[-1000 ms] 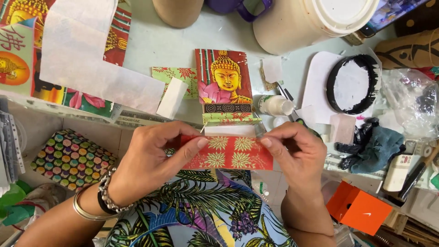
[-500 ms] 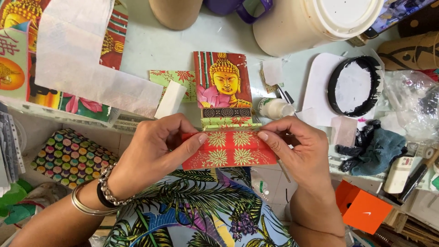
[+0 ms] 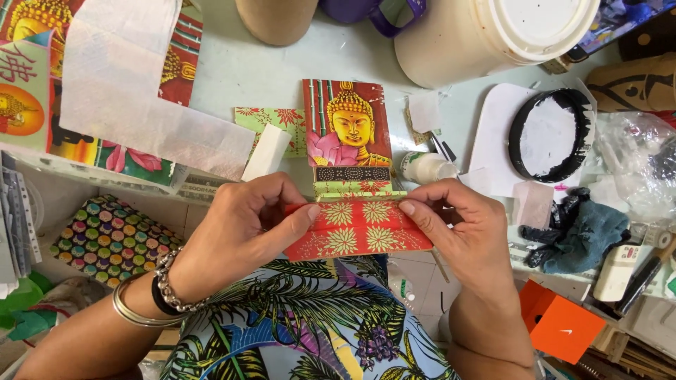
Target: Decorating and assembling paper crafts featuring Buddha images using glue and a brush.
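- Red paper (image 3: 358,231) with gold flower prints is held between both hands, just off the near edge of the table (image 3: 282,77), over the person's lap.
- Left hand (image 3: 243,225) pinches the paper's left end, thumb pressed on its top fold, fingers curled behind; bracelets circle the wrist.
- Right hand (image 3: 468,229) grips the right end, forefinger laid along the top fold, the other fingers tucked under the sheet.
- A fold runs across the paper; its lower flap tilts toward the camera.
- A card (image 3: 348,134) with a golden seated figure lies flat on the table just beyond the paper, near the near edge.
- A green patterned sheet (image 3: 271,123) peeks out left of the card, with a white block (image 3: 266,153) resting beside it.
- A small white bottle (image 3: 426,167) lies on its side just right of the card.
- A white tub (image 3: 493,35) stands at the far edge, right of a brown jar (image 3: 276,17).
- A black-rimmed lid (image 3: 551,135) sits on a white sheet toward the right edge.
- White tissue (image 3: 130,84) covers colourful prints at the far-left corner.
- An orange box (image 3: 561,329) sits below the table's right side, well apart from the hands.
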